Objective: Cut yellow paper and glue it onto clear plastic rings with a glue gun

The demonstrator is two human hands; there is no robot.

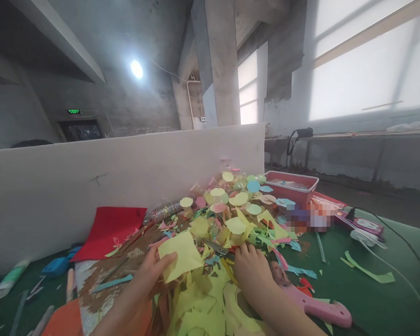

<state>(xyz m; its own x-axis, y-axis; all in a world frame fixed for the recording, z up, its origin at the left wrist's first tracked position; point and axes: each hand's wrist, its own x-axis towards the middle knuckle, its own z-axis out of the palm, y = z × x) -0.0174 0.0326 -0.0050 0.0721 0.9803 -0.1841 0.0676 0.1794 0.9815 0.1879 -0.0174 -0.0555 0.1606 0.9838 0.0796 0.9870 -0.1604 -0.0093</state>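
Note:
My left hand (161, 263) pinches a yellow sheet of paper (182, 255) between thumb and fingers. My right hand (251, 268) is closed around a pair of scissors (216, 247); the grey blades point left toward the sheet, and a bit of red handle shows at the fingers. Whether the blades touch the paper, I cannot tell. Beneath both hands lies a heap of yellow paper scraps (199, 308). Just beyond them are piled clear plastic bottle pieces topped with round paper discs (238, 199) in yellow, pink, green and blue.
A pink glue gun (324, 308) lies right of my right forearm. Behind the pile stand a pink basket (294, 191) and a white partition (126, 172). Red sheets (110, 228) lie at left, near a glue stick (10, 280). Cables (399, 252) cross the green table at right.

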